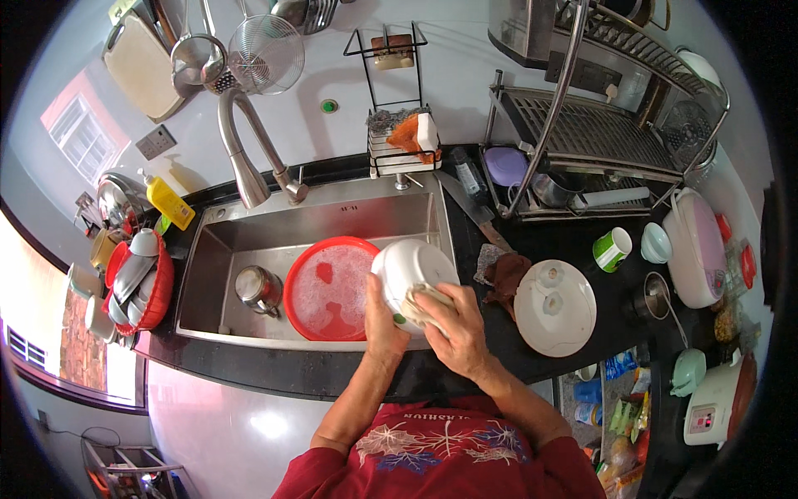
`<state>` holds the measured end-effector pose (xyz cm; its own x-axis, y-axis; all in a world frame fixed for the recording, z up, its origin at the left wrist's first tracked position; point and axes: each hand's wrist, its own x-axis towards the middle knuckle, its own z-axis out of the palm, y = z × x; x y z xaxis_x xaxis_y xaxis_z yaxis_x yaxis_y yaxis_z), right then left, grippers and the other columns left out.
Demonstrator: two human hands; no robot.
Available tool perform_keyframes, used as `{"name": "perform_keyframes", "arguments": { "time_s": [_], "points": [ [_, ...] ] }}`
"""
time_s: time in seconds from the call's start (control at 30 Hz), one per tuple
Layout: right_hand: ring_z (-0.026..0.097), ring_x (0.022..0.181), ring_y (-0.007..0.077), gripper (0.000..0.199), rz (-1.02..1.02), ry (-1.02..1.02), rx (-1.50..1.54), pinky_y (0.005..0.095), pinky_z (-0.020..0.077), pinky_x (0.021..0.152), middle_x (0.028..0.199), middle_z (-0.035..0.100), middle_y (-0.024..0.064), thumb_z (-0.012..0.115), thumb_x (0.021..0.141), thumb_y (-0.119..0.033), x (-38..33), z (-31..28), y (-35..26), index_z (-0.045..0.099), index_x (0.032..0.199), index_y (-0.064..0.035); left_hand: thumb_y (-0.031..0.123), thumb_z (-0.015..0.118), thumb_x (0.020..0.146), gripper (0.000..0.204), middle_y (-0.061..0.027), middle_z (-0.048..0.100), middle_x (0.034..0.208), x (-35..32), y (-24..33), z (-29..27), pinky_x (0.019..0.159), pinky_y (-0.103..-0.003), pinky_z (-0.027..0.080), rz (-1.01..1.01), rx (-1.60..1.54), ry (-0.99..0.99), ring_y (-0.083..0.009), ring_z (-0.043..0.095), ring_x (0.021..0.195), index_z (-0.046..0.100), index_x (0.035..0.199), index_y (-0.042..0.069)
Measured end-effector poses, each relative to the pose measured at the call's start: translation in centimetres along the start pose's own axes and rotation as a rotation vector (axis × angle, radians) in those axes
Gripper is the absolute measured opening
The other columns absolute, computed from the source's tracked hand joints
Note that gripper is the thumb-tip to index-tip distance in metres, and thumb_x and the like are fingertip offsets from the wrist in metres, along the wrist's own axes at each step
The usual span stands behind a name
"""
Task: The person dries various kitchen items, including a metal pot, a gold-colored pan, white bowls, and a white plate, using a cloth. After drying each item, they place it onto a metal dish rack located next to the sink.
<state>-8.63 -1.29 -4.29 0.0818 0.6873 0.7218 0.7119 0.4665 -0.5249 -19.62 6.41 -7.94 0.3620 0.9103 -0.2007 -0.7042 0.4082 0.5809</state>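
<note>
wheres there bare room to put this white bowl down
Bare counter shows between the white plate and small metal pot; the sink floor is bare left of the metal mug. Crowded: around the brown cloth and knife, and by the red basket.

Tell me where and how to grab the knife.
Best grip the knife by its handle, from the near right: the handle slants that way and the blade points off toward the wall. The brown cloth near the handle's end may crowd the grip.
</note>
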Motion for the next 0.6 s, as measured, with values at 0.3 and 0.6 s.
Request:
{"name": "perform_keyframes", "arguments": {
  "time_s": [0.3, 0.6],
  "points": [
    [0.055, 0.084, 0.0293, 0.037, -0.152, -0.133, -0.136, 0.0376, 0.0477, 0.072, 0.099, 0.053, 0.0102, 0.065, 0.069, 0.000, 4.9, 1.5, 0.2, 0.063, 0.104, -0.0118, 0.051, 0.041, 0.094, 0.057, -0.0102, 0.056, 0.116, 0.2, -0.8, -0.4, 0.092, -0.038, 0.045, -0.019, 0.023, -0.083, -0.0236, 0.056, 0.106, 0.046, 0.127, 0.005],
    [0.057, 0.092, 0.0292, 0.042, 0.037, -0.140, 0.039, 0.0382, 0.0505, 0.077, 0.105, 0.053, 0.0135, 0.065, 0.069, 0.004, -3.6, -0.6, 3.0, 0.061, 0.109, -0.0101, 0.046, 0.034, 0.097, 0.055, -0.0109, 0.048, 0.134, 0.6, 2.4, -0.3, 0.105, -0.049, 0.034, -0.100, -0.238, 0.047, -0.0290, 0.046, 0.123, 0.041, 0.134, 0.007]
  ]
}}
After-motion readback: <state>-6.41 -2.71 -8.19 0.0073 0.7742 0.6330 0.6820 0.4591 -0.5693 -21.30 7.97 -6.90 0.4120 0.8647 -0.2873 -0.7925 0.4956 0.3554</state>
